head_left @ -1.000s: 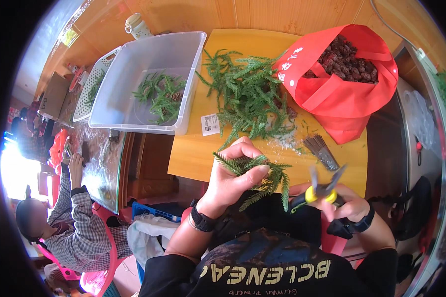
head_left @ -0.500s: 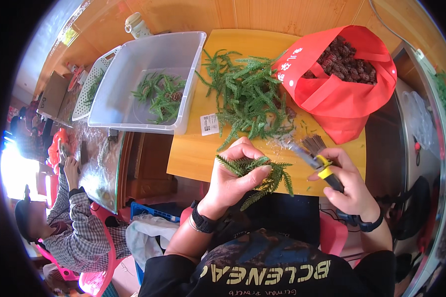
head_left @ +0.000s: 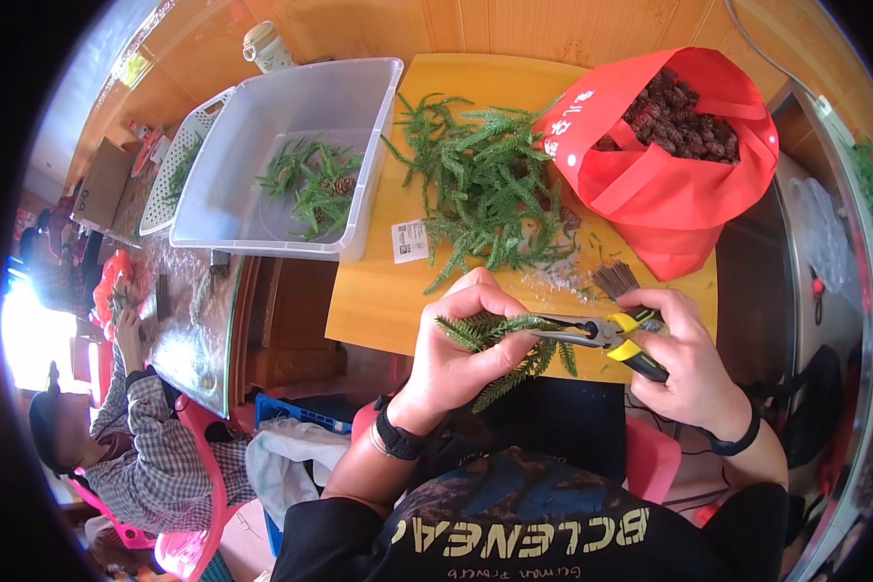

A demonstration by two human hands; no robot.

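Note:
Near the table's front edge, my left hand (head_left: 456, 354) is closed round a green artificial pine sprig (head_left: 529, 371), thumb and fingers pinching its base. My right hand (head_left: 694, 359) grips a pair of pliers (head_left: 640, 355) with yellow and black handles. The jaws are parted and point left, their tips at the sprig beside my left thumb; whether they touch the stem I cannot tell. Beyond my hands lies a heap of loose pine sprigs (head_left: 490, 184) on the yellow table (head_left: 369, 315). A bundle of thin brown stems (head_left: 615, 279) sits just past the pliers.
A red bag (head_left: 650, 209) full of pine cones (head_left: 684, 126) stands at the back right. To the left is a clear plastic tub (head_left: 262, 231) with a few sprigs and a cone, beside a white basket (head_left: 162, 184). Another person (head_left: 155, 436) sits working far left.
The pliers have swung left and levelled, bringing their parted jaws up to the sprig. My left hand has barely moved and keeps its hold on the sprig.

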